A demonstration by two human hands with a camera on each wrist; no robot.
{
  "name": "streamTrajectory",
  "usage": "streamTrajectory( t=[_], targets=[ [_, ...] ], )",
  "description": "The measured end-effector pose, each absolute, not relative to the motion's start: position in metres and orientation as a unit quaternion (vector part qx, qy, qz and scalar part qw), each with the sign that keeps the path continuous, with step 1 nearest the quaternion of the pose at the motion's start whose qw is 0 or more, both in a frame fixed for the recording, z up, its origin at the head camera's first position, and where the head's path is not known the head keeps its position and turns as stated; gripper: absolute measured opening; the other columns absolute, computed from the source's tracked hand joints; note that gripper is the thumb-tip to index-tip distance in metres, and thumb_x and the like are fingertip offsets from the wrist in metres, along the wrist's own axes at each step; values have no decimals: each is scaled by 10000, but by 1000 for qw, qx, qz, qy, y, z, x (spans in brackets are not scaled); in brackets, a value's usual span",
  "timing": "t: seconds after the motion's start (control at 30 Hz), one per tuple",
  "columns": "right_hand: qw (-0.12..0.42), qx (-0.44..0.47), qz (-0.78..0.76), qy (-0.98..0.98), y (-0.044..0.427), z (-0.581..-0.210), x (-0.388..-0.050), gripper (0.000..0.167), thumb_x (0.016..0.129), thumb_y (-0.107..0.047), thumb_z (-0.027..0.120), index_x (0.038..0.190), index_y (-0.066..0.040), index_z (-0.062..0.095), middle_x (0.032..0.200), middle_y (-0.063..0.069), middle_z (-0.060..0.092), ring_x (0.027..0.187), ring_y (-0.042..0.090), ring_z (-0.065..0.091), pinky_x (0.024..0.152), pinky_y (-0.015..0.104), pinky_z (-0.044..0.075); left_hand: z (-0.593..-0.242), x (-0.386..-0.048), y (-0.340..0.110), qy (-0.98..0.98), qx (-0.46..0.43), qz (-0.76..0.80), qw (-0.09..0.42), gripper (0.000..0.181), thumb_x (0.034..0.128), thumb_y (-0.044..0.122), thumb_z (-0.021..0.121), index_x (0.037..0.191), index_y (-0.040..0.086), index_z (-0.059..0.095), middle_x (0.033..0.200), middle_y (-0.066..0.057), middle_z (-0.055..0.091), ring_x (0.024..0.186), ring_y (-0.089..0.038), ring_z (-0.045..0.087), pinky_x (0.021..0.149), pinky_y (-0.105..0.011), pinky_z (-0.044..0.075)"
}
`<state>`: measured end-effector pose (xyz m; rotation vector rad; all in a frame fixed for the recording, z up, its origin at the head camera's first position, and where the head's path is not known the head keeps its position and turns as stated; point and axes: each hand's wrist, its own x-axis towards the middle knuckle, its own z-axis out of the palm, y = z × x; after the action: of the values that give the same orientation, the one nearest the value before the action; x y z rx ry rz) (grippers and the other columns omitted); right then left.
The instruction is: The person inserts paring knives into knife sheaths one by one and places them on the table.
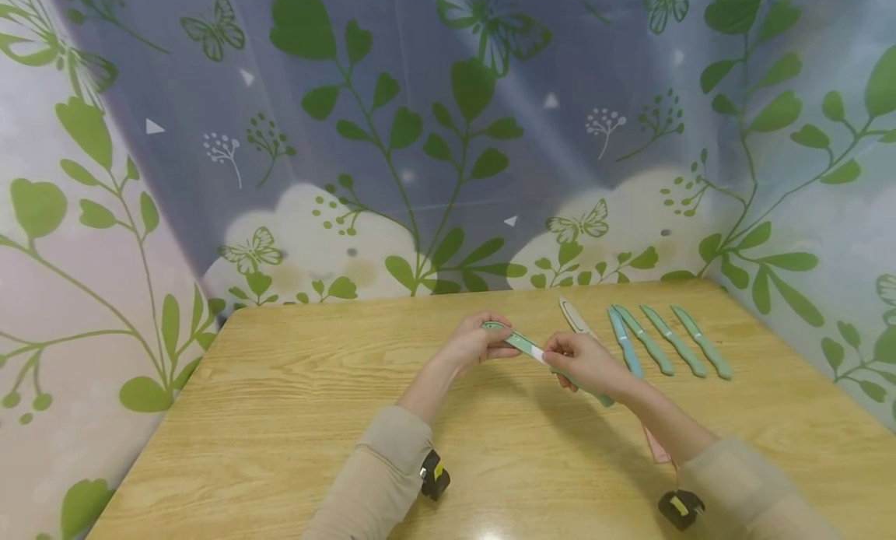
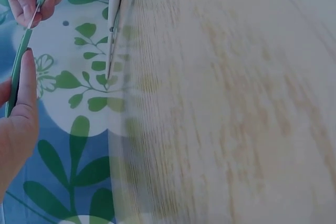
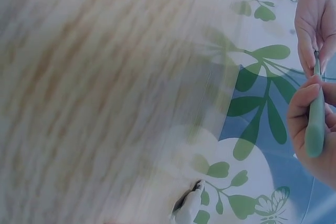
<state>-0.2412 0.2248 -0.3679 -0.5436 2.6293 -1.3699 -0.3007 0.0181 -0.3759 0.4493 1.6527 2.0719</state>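
Above the middle of the table, my left hand (image 1: 481, 342) pinches a green blade sheath (image 1: 521, 341) between thumb and fingers. My right hand (image 1: 586, 362) grips the handle of a green paring knife (image 3: 315, 124). A short stretch of pale blade (image 1: 537, 354) shows between the sheath and the right fingers, so the knife is partly inside the sheath. From the left wrist, the sheath (image 2: 20, 72) and knife lie in one line. The rest of the blade is hidden within the sheath.
Right of my hands lie a white knife (image 1: 574, 314), a blue knife (image 1: 625, 344) and several green knives (image 1: 673, 341) in a slanted row. A pink object (image 1: 656, 445) is partly hidden under my right forearm. Patterned cloth (image 1: 392, 135) hangs behind the wooden table (image 1: 294, 384).
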Motion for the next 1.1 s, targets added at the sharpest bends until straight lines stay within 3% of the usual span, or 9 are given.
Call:
streamTrajectory(
  t=[0.37,0.7,1.1],
  targets=[
    [60,-185,-449,872,224,-369,-242,238,950,-173,534,991,61,553,639,71,523,521,181,501,462,270,472,-376,-299,18,603,163,748,222,194,928,-66,467,1110,-124,435,925,-152,557,780,-197,652,826,-315,541],
    [78,-171,-457,869,232,-375,-241,255,940,-200,558,1038,35,546,806,192,569,580,182,520,454,237,459,-375,-297,11,606,140,758,196,212,919,-59,489,1114,-140,474,926,-169,552,781,-211,659,803,-299,546],
    [62,-178,-461,867,229,-370,-236,236,955,-128,523,1094,61,538,752,82,540,575,156,464,430,217,407,-376,-302,5,597,117,769,197,299,927,-63,476,1195,-178,408,945,-175,550,804,-223,658,796,-275,545]
  ],
)
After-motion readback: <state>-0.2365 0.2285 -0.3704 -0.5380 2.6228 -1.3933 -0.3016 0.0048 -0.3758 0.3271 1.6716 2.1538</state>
